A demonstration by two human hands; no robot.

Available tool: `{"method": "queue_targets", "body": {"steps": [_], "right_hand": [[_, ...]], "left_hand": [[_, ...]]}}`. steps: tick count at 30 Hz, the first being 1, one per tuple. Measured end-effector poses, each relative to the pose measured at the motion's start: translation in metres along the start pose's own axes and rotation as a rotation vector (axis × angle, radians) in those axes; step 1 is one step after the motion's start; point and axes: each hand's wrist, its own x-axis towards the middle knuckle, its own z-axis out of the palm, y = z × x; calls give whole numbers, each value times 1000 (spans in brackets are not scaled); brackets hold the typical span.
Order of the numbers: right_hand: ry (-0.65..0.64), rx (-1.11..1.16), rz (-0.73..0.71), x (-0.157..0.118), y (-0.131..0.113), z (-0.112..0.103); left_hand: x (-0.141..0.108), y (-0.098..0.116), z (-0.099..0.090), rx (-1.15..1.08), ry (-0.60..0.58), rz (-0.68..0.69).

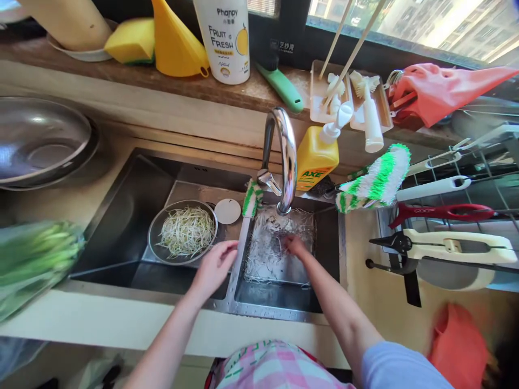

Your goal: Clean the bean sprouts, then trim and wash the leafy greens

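Observation:
My right hand reaches into a square metal tub of water in the right sink basin. Its fingers are dipped in the water and blurred, so their grip is unclear. Thin bean sprout bits float around it. At the divider between the basins is my left hand, empty, with thumb and fingers apart. Just left of it, a round metal strainer bowl holds a heap of bean sprouts. The chrome faucet arches over the tub, its spout above the water.
A green-and-white scrub cloth hangs at the divider's far end, beside a white drain cover. Behind stands a yellow detergent bottle. Bagged greens and a wok lie left; scissors hang on a rack at right.

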Motion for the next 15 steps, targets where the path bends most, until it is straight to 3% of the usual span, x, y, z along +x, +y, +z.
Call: {"method": "queue_targets", "body": {"steps": [2, 5, 7, 9, 12, 15], "right_hand": [[42, 0, 15, -2, 17, -13], [102, -22, 12, -14, 41, -34], [191, -108, 0, -26, 47, -41], [244, -232, -49, -34, 43, -39], [101, -360, -194, -36, 23, -23], [-122, -409, -236, -29, 6, -5]], "left_hand": [[-5, 14, 23, -146, -121, -31], [-3, 18, 56, -191, -231, -63], [2, 13, 77, -60, -267, -66], [6, 6, 98, 225, -352, -86], [9, -4, 128, 620, -492, -187], [12, -13, 150, 720, -568, -296]]}}
